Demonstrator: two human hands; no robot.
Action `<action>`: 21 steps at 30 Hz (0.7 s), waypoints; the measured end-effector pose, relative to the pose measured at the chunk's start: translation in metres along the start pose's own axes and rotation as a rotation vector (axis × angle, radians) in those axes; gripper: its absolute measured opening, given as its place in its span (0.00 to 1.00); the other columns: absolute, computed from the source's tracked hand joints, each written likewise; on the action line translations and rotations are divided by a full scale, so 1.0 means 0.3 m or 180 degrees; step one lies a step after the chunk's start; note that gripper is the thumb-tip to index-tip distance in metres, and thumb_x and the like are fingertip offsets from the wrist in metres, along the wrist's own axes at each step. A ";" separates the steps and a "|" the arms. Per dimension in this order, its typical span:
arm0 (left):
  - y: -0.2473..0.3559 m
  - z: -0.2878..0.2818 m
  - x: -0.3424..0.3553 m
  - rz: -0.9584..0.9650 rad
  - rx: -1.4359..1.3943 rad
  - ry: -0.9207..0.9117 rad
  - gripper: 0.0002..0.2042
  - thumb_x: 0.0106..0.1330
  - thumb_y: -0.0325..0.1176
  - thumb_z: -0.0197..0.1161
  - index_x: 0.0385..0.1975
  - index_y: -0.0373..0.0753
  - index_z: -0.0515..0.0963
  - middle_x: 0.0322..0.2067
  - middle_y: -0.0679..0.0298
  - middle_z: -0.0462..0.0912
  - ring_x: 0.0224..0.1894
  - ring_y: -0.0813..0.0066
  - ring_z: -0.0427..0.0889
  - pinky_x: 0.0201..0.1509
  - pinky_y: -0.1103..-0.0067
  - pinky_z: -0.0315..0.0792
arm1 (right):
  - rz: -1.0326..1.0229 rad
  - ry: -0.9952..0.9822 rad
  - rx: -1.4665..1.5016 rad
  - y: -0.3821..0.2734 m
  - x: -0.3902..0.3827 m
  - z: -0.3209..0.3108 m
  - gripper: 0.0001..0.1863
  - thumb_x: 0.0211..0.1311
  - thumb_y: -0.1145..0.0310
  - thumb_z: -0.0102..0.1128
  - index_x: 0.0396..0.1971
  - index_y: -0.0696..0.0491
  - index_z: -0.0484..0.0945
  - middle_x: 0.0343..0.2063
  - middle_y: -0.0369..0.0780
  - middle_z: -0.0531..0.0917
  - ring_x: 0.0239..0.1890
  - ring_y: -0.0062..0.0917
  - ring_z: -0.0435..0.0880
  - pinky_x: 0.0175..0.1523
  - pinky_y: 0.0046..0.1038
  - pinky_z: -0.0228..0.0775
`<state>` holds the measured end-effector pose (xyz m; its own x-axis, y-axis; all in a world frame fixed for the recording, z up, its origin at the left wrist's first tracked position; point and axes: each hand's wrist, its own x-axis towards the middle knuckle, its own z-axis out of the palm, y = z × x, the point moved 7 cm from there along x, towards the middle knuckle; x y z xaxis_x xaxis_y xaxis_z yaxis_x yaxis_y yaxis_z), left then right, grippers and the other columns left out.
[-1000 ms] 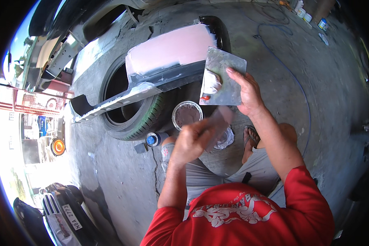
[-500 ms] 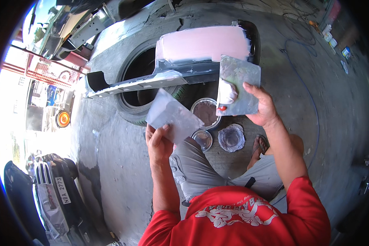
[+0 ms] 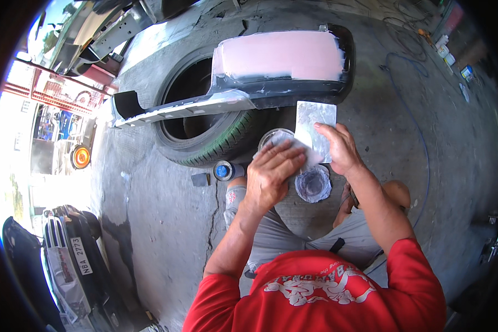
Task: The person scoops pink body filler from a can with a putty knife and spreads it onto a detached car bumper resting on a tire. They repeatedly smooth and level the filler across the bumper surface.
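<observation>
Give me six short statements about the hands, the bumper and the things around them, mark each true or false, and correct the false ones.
1. The left hand holds a pale flat sheet. True.
2. The right hand holds a grey plate. True.
3. The bumper lies across a tire that is on its side. True.
4. A green patch covers much of the bumper. False: the patch is pink.
5. A can stands inside the tire's opening. False: the blue-topped can is on the floor, outside the tire.
6. The person wears a blue shirt. False: the shirt is red.
</observation>
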<state>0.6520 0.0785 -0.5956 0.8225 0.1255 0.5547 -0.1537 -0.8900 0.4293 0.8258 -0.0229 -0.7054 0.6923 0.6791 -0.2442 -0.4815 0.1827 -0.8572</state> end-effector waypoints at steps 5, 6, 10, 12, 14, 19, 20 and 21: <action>-0.013 -0.133 -0.064 -0.0241 0.0105 -0.0043 0.21 0.57 0.22 0.73 0.53 0.43 0.90 0.57 0.62 0.94 0.66 0.58 0.90 0.75 0.53 0.77 | 0.0144 0.0100 0.0947 -0.147 -0.017 0.016 0.17 0.77 0.66 0.67 0.59 0.58 0.82 0.49 0.43 0.90 0.49 0.35 0.94 0.55 0.42 0.90; -0.026 -0.157 -0.055 -0.0443 0.0163 0.0113 0.20 0.59 0.21 0.73 0.53 0.43 0.89 0.57 0.60 0.94 0.66 0.57 0.90 0.75 0.54 0.77 | -0.0010 0.0160 0.0996 -0.168 -0.029 0.020 0.17 0.76 0.65 0.67 0.57 0.57 0.84 0.49 0.43 0.90 0.48 0.34 0.94 0.54 0.42 0.90; 0.093 -0.132 0.010 0.0122 -0.0845 0.0829 0.24 0.59 0.19 0.71 0.57 0.39 0.88 0.58 0.49 0.91 0.66 0.40 0.87 0.77 0.50 0.75 | 0.0918 -0.0121 0.1887 -0.043 -0.083 0.089 0.12 0.77 0.63 0.67 0.52 0.53 0.87 0.47 0.38 0.91 0.52 0.30 0.92 0.57 0.39 0.88; 0.081 -0.080 0.082 0.0339 -0.0417 0.0795 0.32 0.56 0.12 0.65 0.64 0.41 0.87 0.63 0.48 0.86 0.70 0.40 0.84 0.74 0.51 0.78 | 0.0796 -0.0923 0.2044 -0.051 -0.118 0.102 0.12 0.78 0.63 0.66 0.53 0.52 0.87 0.48 0.38 0.91 0.54 0.30 0.92 0.60 0.37 0.86; 0.005 -0.079 0.136 0.0227 0.0180 0.0754 0.33 0.55 0.10 0.64 0.63 0.41 0.87 0.63 0.50 0.87 0.67 0.45 0.86 0.72 0.55 0.81 | 0.0799 -0.0729 0.2067 -0.036 -0.126 0.063 0.12 0.79 0.63 0.66 0.54 0.53 0.87 0.49 0.39 0.91 0.54 0.29 0.92 0.61 0.36 0.86; -0.054 -0.040 0.061 -0.0278 0.0406 0.0368 0.28 0.63 0.17 0.69 0.62 0.50 0.90 0.64 0.56 0.88 0.68 0.49 0.86 0.73 0.52 0.79 | 0.0290 -0.0189 0.1202 -0.064 -0.110 0.040 0.13 0.78 0.66 0.67 0.55 0.54 0.87 0.50 0.39 0.90 0.55 0.27 0.91 0.63 0.35 0.84; -0.024 -0.001 0.039 -0.0090 0.0413 0.0080 0.29 0.62 0.17 0.69 0.63 0.52 0.90 0.64 0.57 0.88 0.69 0.49 0.85 0.75 0.51 0.78 | 0.0439 0.0091 0.1372 -0.058 -0.103 0.033 0.13 0.77 0.68 0.66 0.55 0.56 0.86 0.49 0.39 0.90 0.54 0.27 0.91 0.63 0.35 0.84; 0.005 0.039 0.026 0.0319 0.0548 -0.0345 0.30 0.60 0.18 0.70 0.63 0.53 0.90 0.65 0.57 0.88 0.70 0.50 0.85 0.77 0.50 0.76 | 0.0212 0.0072 0.1457 -0.093 -0.096 0.027 0.14 0.77 0.69 0.65 0.55 0.57 0.86 0.50 0.40 0.90 0.54 0.28 0.92 0.62 0.36 0.84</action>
<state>0.6645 0.0729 -0.5989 0.8632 -0.0068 0.5047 -0.1495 -0.9585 0.2427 0.8151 -0.0418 -0.6708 0.6610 0.6851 -0.3061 -0.7095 0.4379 -0.5521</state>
